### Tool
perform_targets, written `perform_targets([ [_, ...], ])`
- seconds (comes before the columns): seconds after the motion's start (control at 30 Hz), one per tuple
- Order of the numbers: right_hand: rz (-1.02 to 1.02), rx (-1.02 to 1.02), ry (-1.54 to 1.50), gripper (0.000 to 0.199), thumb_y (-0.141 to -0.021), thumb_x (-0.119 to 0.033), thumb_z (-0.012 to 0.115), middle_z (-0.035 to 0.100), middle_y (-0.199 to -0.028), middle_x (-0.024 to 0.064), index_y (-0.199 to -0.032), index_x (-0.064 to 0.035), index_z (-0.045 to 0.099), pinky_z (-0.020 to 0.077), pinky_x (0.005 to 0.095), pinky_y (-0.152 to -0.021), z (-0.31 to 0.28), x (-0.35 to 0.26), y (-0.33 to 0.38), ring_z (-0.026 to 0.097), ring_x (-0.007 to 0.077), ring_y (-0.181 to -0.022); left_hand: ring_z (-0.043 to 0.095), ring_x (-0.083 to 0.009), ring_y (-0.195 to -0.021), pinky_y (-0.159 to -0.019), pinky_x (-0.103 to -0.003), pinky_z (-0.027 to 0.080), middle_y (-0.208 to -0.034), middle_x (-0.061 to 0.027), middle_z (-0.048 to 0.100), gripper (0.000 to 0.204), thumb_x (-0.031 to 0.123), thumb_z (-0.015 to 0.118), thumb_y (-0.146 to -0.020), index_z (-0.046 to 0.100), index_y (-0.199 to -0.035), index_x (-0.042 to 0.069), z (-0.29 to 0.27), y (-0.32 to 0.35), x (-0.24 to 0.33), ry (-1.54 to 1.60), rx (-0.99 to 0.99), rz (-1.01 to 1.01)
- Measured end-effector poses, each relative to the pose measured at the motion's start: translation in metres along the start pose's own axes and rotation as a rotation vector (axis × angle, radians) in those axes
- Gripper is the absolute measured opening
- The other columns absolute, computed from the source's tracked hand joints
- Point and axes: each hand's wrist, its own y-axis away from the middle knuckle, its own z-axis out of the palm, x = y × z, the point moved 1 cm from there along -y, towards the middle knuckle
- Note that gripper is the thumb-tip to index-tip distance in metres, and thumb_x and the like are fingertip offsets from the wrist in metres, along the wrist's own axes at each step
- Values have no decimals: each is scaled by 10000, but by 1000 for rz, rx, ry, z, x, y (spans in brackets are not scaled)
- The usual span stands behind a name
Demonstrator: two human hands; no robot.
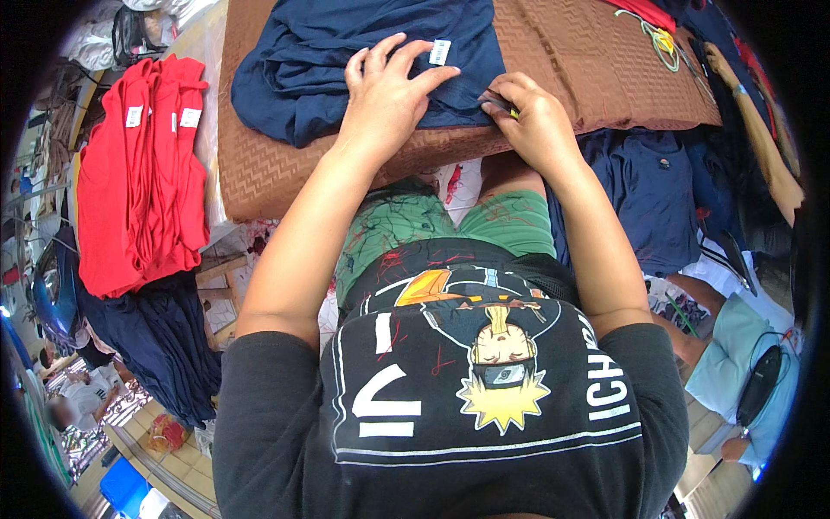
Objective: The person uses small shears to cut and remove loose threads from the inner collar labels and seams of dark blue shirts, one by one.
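Observation:
A navy blue garment [303,65] lies bunched on the brown-covered table in front of me. My left hand [385,95] rests on it with fingers spread, thumb and forefinger just below a white label [440,53] on the cloth. My right hand [529,112] is closed at the garment's right edge. Between its fingers is a small black tool with a yellow part [513,113]; most of it is hidden, so I cannot make out its exact kind. The tool's dark tip is at the navy cloth.
A brown patterned cloth [571,52] covers the table. Red garments with white labels [143,182] hang at the left, above dark cloth [160,346]. Loose cords [661,41] lie at the far right. Navy shirts [644,199] and another person's arm [765,147] are on the right.

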Motion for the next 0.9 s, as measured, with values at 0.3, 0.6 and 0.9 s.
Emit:
perform_targets([
  [0.3,-26,7,-35,151,-793,-132,680,638,-985,114,-916,-47,660,493,411,-759,-4,2,2,616,349,-901,652,-221,-964,-885,-353,452,-1005,-46,705,158,179,646,-853,718,-968,100,-29,21,-18,605,-172,16],
  [0.6,-91,-19,63,230,-756,-140,707,616,-1004,74,-972,-97,640,522,409,-710,-6,-11,8,636,321,-870,680,-304,-813,-733,-373,523,-872,-160,689,197,126,652,-828,691,-995,29,-129,53,-25,365,-799,-314],
  [0.9,-316,130,18,208,-745,-124,698,649,-890,98,-940,-94,632,523,404,-651,4,-37,-21,652,309,-793,565,-268,-1136,-944,-375,441,-1166,-129,621,325,87,647,-803,636,-1128,84,-53,11,0,188,-35,-16],
])
